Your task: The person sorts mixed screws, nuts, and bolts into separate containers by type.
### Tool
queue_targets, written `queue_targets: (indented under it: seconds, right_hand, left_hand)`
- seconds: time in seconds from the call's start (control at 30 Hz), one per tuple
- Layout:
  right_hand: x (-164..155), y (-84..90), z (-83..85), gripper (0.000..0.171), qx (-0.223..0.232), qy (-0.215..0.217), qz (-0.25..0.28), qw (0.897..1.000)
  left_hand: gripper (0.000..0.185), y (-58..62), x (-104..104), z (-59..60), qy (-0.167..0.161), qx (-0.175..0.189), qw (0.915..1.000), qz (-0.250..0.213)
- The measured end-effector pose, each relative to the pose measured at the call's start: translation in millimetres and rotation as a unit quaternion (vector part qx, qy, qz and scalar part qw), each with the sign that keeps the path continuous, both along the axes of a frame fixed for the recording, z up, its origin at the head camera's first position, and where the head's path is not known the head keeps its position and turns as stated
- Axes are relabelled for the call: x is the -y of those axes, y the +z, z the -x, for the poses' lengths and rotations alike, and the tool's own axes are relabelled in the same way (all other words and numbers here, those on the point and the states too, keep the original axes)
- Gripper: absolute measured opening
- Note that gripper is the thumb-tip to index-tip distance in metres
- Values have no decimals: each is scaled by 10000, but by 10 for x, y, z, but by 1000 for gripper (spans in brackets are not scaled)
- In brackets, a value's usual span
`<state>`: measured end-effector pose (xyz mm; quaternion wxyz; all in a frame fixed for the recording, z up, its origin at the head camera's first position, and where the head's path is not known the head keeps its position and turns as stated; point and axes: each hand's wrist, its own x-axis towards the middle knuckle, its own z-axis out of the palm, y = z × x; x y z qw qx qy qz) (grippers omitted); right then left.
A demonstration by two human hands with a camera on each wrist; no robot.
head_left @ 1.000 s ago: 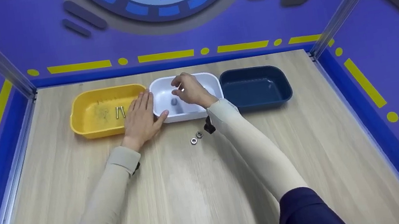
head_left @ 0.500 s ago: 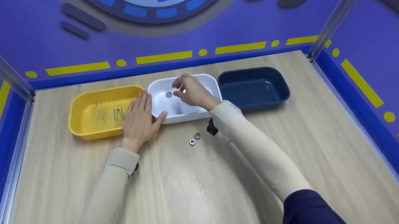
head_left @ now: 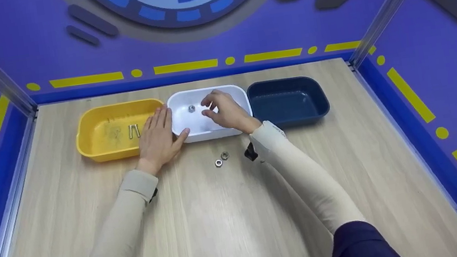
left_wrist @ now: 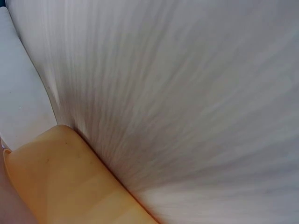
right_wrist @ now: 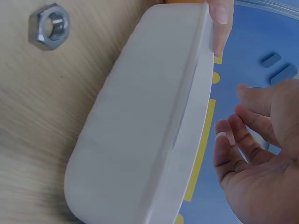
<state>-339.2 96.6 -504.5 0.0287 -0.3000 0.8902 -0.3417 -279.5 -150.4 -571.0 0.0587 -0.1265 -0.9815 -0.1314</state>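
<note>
My left hand (head_left: 165, 126) lies flat where the yellow bin (head_left: 93, 151) meets the white bin (head_left: 211, 134); its thumb (right_wrist: 219, 14) hooks over the white bin's near rim. Over the white bin hovers my right hand (head_left: 207, 107), fingers loosely spread (right_wrist: 233, 112) and holding nothing. One steel nut (head_left: 191, 108) lies inside the white bin near its far wall. Two more nuts (head_left: 222, 159) sit on the table just in front of that bin; the right wrist view shows one nut (right_wrist: 49, 26) beside the bin's outer wall (right_wrist: 140, 130).
The yellow bin holds a couple of bolts (head_left: 134, 130). A dark blue bin (head_left: 291, 123) stands right of the white one. Blue walls and metal posts edge the wooden table (head_left: 225, 228). The left wrist view shows only table and the yellow bin's corner (left_wrist: 60, 182).
A nut has come to rest near the far wall of the white bin. My right hand has drawn back a little toward me and to the right, fingers open. The left hand stayed put.
</note>
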Motion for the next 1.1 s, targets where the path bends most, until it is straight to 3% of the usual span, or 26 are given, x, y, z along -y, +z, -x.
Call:
queue_targets:
  seconds: [0.57,1.1]
  right_hand:
    - [-288,-116,-386,22,-157,447,189,9987]
    - [-459,-400,-698,21,-117,277,493,9983]
  left_hand:
    - [96,-7,-3,-11,-1,20,10000,-15]
    - [96,-11,-10,-12,0,-95,10000,0]
